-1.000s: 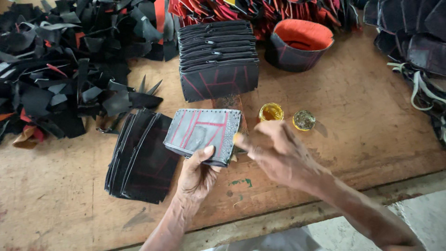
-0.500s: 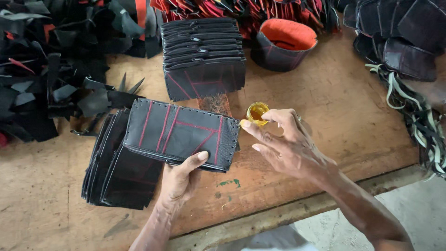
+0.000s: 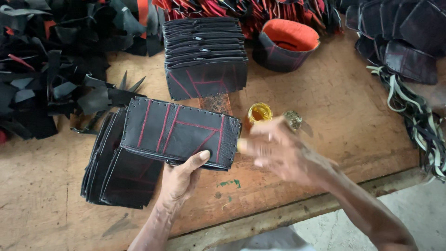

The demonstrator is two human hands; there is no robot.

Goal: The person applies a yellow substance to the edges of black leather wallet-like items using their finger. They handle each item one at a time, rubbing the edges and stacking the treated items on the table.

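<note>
A worn wooden workbench (image 3: pixel 353 116) spans the view; pale concrete floor (image 3: pixel 418 214) shows beyond its front edge.

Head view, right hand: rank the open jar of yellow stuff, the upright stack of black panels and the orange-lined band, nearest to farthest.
From the right hand, which is motion-blurred:
1. Open jar of yellow stuff, just beyond the fingers, slightly left.
2. Upright stack of black panels, farther back and to the left.
3. Orange-lined band, at the back of the table, farthest, though not by much over the stack.

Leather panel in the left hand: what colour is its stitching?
Red stitching on the black leather panel, held by the left hand; head view.
</note>
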